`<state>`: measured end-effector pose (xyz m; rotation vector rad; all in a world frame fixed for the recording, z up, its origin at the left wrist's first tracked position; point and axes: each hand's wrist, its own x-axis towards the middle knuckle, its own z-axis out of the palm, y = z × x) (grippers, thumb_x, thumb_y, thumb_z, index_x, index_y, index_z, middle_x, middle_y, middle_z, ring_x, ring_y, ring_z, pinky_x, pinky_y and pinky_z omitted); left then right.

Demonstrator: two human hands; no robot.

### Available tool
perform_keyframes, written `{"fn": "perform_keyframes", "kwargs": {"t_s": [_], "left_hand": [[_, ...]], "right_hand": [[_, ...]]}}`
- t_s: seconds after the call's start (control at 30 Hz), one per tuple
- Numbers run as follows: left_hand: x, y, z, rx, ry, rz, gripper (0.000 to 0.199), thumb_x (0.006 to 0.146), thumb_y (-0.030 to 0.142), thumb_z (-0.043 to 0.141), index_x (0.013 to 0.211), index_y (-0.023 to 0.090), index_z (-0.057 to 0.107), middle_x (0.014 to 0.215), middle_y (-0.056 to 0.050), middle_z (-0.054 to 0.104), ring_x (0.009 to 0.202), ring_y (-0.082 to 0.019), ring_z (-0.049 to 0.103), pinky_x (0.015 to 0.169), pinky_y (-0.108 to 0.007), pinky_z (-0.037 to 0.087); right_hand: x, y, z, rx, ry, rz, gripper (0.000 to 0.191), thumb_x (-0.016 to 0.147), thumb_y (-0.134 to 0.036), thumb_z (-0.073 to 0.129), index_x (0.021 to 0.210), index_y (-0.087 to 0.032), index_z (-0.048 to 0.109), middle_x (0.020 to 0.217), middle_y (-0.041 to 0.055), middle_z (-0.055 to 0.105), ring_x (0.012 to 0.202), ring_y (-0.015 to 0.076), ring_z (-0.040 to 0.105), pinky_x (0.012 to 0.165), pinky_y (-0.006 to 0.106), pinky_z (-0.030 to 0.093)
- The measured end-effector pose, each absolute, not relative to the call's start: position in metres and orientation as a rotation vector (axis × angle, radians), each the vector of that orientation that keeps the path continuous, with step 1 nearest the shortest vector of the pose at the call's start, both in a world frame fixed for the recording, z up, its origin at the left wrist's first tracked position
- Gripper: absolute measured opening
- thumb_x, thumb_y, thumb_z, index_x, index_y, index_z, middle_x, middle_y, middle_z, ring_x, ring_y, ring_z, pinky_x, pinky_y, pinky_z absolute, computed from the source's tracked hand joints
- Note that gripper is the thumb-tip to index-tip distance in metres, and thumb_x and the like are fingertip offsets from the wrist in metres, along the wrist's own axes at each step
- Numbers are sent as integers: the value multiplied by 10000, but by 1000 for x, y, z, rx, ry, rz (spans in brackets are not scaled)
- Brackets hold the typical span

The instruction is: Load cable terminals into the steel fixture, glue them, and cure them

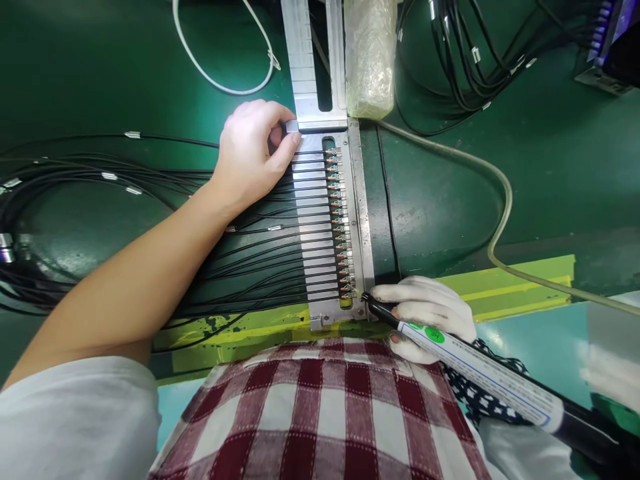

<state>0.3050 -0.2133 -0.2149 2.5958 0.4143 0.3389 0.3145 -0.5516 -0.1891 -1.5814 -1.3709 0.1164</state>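
A flat metal fixture (317,257) lies before me, with a row of small connectors (342,220) along its slot. Black cables (273,263) run into these connectors from the left. My left hand (257,150), bare, pinches a small metal tab at the fixture's upper left corner between thumb and fingers. My right hand (435,310) wears a white glove with some fingertips exposed. It grips a black pen-shaped tool (480,373) bearing a white label and a green sticker. The tool's tip is beside the lowest connectors; whether it touches one, I cannot tell.
A second metal frame (305,67) extends away beyond the fixture, alongside a bubble-wrapped block (371,63). Coiled black cables (460,60) lie at upper right near a dark device (607,50). A pale hose (505,193) curves across the green mat (440,200). A white cable loop (200,70) is at upper left.
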Motion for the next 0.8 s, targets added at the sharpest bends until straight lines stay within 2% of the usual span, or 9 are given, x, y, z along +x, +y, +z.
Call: {"fn": "perform_keyframes", "kwargs": {"t_s": [0.17,0.33,0.5,0.57,0.67,0.8], "left_hand": [[305,-214,-215,2603,417,363,218,892,444,553,988,261,624,801,-28,589,818,-227,520,897,-437,468],[305,-212,-217,2613,406,356,241,916,453,572,1012,238,622,799,-24,572,829,-218,533,922,-436,473],[304,-208,-221,2643,300,377,362,971,491,514,1067,153,603,788,-4,503,884,-211,585,988,-485,470],[304,-208,-222,2620,310,361,350,970,465,543,1081,138,599,799,-3,495,913,-210,587,1024,-499,446],[304,-207,-223,2612,309,373,298,948,405,594,1080,139,612,796,2,508,902,-197,579,1015,-479,450],[304,-208,-222,2659,310,371,289,959,385,570,1091,132,610,814,-3,532,890,-192,584,986,-436,465]], "right_hand": [[310,-552,-186,-1656,-1407,140,132,935,-326,621,995,-209,608,1009,115,790,773,196,758,651,339,600],[310,-551,-188,-1635,-1392,145,162,908,-303,666,1005,-185,610,1016,131,784,795,191,757,673,325,587],[310,-552,-190,-1638,-1386,154,171,907,-312,666,1014,-192,610,1023,129,784,785,195,751,665,334,585],[309,-553,-191,-1632,-1385,153,178,901,-319,668,1011,-191,612,1019,131,784,774,201,750,657,342,584],[309,-554,-192,-1612,-1379,149,197,894,-331,672,1015,-187,616,1012,133,784,768,205,749,649,342,584],[308,-555,-193,-1609,-1386,151,189,903,-326,659,1024,-189,614,1005,131,786,769,202,744,658,345,592]]}}
